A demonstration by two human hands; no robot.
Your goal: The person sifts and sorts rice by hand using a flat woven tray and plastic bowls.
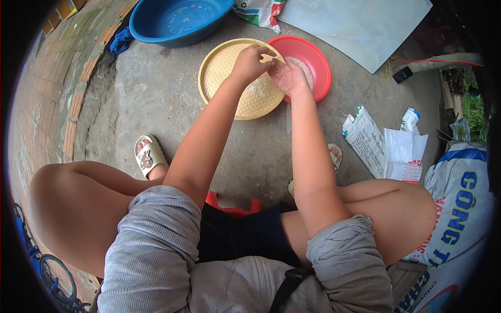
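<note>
My left hand (254,63) is above the round woven bamboo tray (213,78), its fingers curved and a gap showing between fingertip and thumb. The thumb meets the fingers of my right hand (290,78), which lies palm up and slightly cupped over the line where the tray overlaps a red plastic basin (322,78). Whether small grains lie in that palm I cannot tell. Pale rice-like grains (302,69) fill part of the basin, and some are scattered on the tray under my hands.
Beyond the tray stands a large blue basin (195,36), beside a printed sack (259,11) and a pale flat board (360,26). Empty-looking printed bags (365,138) lie at right, near big full sacks (459,203). A red stool (235,211) shows beneath me; grains dot the concrete floor (156,78).
</note>
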